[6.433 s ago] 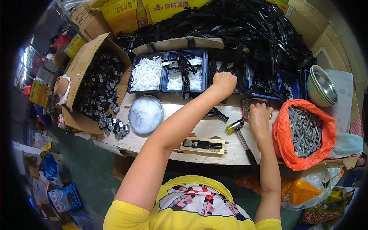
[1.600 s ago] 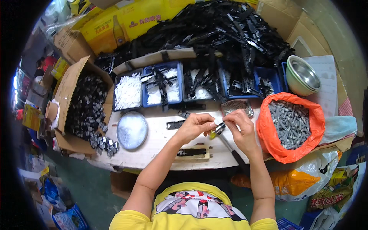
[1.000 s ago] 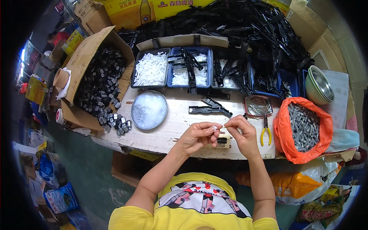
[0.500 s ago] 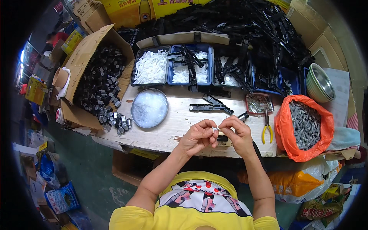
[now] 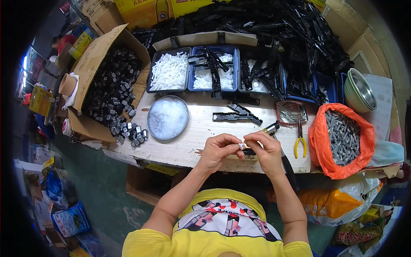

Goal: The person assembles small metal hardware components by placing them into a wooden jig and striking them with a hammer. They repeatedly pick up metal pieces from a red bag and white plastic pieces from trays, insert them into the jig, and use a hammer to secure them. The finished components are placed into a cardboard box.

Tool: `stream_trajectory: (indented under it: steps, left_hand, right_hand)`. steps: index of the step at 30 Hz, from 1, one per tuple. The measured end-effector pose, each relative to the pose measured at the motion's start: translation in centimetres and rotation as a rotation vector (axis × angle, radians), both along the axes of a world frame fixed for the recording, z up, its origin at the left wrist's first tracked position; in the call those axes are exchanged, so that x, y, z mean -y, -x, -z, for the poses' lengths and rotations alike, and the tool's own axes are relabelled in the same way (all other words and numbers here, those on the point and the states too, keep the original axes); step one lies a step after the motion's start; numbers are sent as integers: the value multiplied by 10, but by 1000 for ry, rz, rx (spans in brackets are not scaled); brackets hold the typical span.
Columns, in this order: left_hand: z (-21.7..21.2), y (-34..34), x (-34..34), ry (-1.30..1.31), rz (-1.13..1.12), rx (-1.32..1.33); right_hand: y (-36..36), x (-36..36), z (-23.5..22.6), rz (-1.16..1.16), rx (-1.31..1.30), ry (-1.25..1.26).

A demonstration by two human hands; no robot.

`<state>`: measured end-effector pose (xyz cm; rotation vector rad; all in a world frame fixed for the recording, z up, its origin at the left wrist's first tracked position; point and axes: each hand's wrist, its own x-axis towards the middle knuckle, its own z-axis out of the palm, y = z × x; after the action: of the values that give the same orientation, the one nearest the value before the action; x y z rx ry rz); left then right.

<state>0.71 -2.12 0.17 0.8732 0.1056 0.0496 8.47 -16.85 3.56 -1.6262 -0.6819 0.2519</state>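
Above the front edge of the bench, my left hand (image 5: 217, 150) pinches a small white plastic part (image 5: 242, 146) between thumb and fingers. My right hand (image 5: 266, 149) is closed right beside it, thumb and forefinger pressed together near the part's end; whatever is in that pinch is too small to make out. A hammer (image 5: 290, 173) with a black handle and metal head lies under and beside my right hand. Below both hands, a dark piece on a small block is partly hidden. Two black plastic assemblies (image 5: 237, 115) lie just beyond the hands.
A round dish of whitish material (image 5: 167, 118) sits to the left, beside a carton of dark metal-like blocks (image 5: 112, 85). Blue bins of white parts (image 5: 170, 70) stand behind, before a black heap (image 5: 299, 38). Rightward are yellow-handled pliers (image 5: 300, 147), a small tray (image 5: 292, 112) and an orange bag (image 5: 317, 141).
The white part has turned slightly and dropped a little between my fingers. My right hand has shifted slightly, and more of the hammer shows beside it.
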Motion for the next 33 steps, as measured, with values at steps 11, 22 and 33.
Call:
stream_trajectory:
  steps: [11,22,33]
  left_hand:
    - [3,5,6,-731,-337,279]
    - [4,21,-9,-1364,-381,217]
    - [19,18,-3,-1409,-360,209]
  right_hand:
    - [13,7,-1,38,550,192]
    - [7,10,12,-98,798,446]
    - [-6,-8,16,-328,859,600]
